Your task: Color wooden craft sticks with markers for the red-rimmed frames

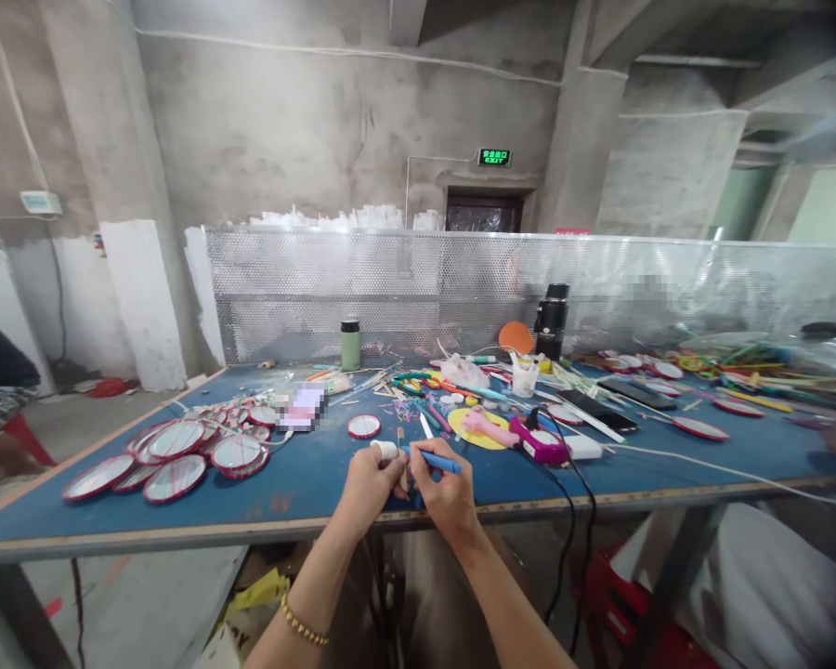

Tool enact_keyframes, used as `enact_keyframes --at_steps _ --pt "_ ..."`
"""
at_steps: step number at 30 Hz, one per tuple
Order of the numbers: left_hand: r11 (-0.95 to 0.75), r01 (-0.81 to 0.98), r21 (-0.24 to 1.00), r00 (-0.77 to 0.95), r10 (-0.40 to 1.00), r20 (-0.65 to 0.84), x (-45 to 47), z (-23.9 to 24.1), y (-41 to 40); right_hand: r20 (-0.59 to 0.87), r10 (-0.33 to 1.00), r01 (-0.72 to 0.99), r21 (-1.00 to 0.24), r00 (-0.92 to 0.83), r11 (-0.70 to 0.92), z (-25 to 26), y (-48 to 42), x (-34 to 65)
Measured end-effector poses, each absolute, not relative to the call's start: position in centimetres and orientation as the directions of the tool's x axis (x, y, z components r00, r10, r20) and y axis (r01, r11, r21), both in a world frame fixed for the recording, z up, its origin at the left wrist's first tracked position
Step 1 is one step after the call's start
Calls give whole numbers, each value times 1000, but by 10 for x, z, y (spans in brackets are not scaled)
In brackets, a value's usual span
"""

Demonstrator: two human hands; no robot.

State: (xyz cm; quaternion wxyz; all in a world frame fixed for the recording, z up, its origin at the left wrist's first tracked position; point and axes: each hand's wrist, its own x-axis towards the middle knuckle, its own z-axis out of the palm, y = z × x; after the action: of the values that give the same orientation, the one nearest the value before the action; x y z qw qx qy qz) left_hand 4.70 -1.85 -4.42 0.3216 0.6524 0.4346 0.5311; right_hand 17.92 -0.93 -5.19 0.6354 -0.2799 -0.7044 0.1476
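Observation:
My left hand is closed in a pinch at the front edge of the table. By its fingertips show a small white roll-like piece and a thin brown stick; what exactly it grips is too small to tell. My right hand is closed around a blue pen, whose tip points left towards the left fingers. The two hands almost touch. Just beyond them lie a small round red-rimmed disc and a white stick.
Several red-rimmed discs are piled on the left near a phone. To the right lie a purple hot glue gun, cables and a dark phone. A green bottle and black thermos stand before a perforated screen.

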Motion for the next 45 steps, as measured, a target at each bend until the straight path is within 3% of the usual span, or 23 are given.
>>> enact_keyframes --at_steps 45 --pt "-398 194 897 54 917 395 47 -48 -15 831 556 252 -537 -4 805 -52 -8 178"
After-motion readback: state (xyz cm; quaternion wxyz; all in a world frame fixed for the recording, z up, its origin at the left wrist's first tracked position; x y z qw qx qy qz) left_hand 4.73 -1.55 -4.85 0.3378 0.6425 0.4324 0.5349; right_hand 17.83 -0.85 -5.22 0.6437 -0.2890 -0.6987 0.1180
